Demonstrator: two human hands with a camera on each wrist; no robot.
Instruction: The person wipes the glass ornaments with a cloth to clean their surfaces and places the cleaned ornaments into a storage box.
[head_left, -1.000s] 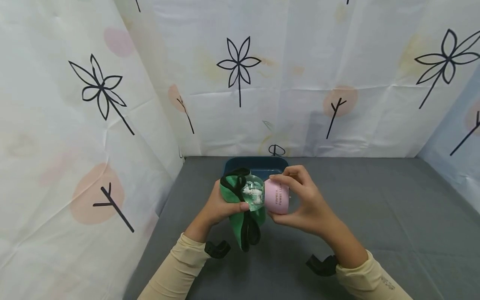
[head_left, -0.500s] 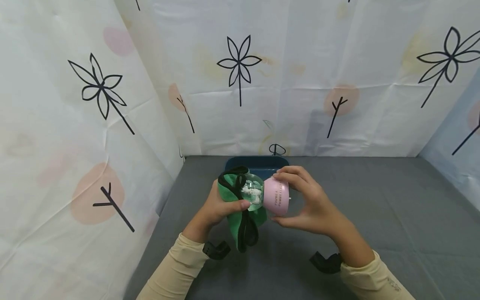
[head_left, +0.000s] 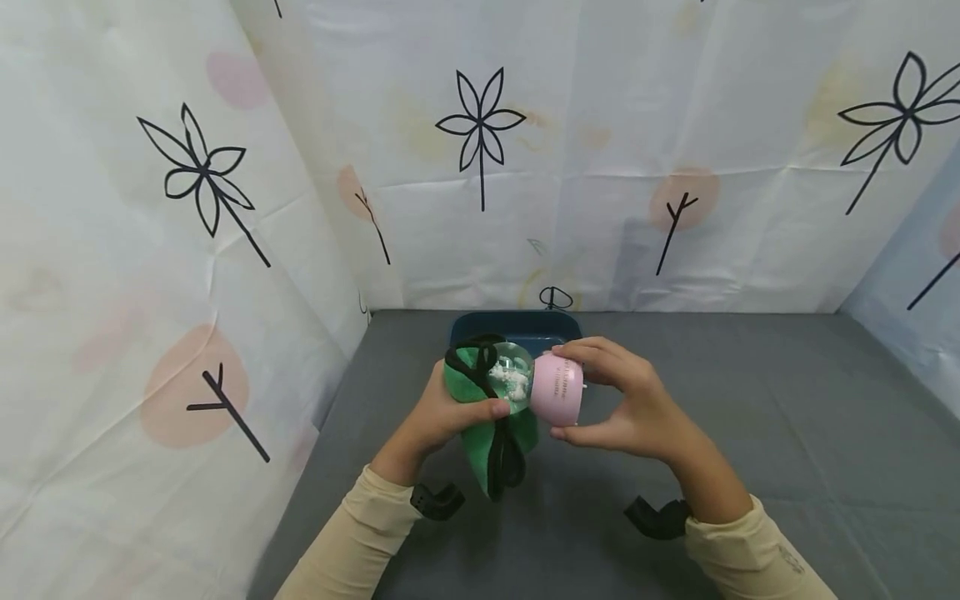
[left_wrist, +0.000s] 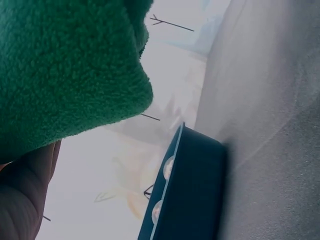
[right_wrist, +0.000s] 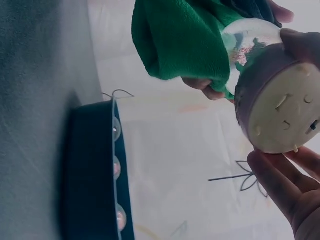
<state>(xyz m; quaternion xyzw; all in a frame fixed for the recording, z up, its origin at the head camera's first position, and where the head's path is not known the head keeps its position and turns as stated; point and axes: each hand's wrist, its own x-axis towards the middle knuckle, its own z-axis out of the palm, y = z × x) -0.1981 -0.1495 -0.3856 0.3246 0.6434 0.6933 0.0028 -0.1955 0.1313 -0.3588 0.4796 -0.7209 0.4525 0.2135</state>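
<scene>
Between my hands a snow globe lies on its side, its clear ball to the left and its pink base to the right. My left hand grips a green cloth with black trim around the ball, thumb against the glass. My right hand pinches the base between thumb and fingertips. White bits and some reddish colour show inside the ball. In the right wrist view, the pale underside of the base faces the camera. The fluffy cloth covers much of the left wrist view.
Behind the hands stands a dark blue tray on the grey table surface. Both wrist views show round clear balls along its rim. A white curtain with drawn flowers closes off the back and sides.
The right fingertips have slid slightly right along the pink base, and the lettering on it has turned a little. Both hands, cloth and globe have shifted slightly.
</scene>
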